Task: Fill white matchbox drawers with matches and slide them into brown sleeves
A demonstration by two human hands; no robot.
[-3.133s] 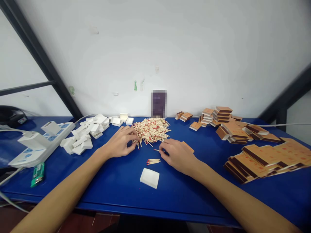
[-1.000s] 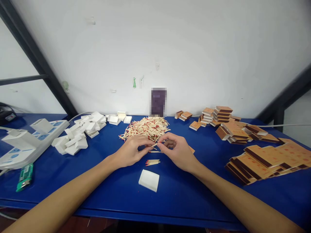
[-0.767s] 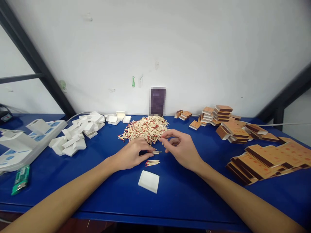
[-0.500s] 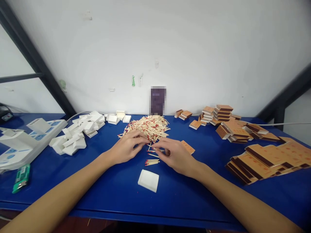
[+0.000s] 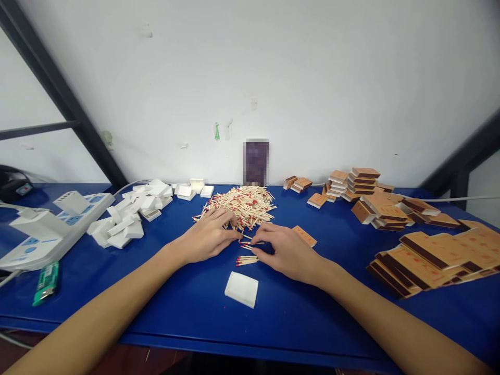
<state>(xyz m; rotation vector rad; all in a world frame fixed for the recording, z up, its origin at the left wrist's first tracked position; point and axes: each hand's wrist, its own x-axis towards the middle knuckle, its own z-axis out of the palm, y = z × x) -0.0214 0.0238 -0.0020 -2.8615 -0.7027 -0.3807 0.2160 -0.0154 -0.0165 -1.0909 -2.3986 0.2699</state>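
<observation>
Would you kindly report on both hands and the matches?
Left hand by match pile, right hand at loose matches, grips unclear. Match row just beyond tray. Right hand partly hides loose matches.

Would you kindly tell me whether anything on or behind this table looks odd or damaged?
Yes, the wall behind the heap of matches has a green mark and a few pale scuffs, odd on an otherwise plain surface.

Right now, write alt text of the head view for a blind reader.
A person's left hand and right hand are close together at loose matches on a blue table, before a match heap; white trays lie left, orange matchboxes right.
</observation>
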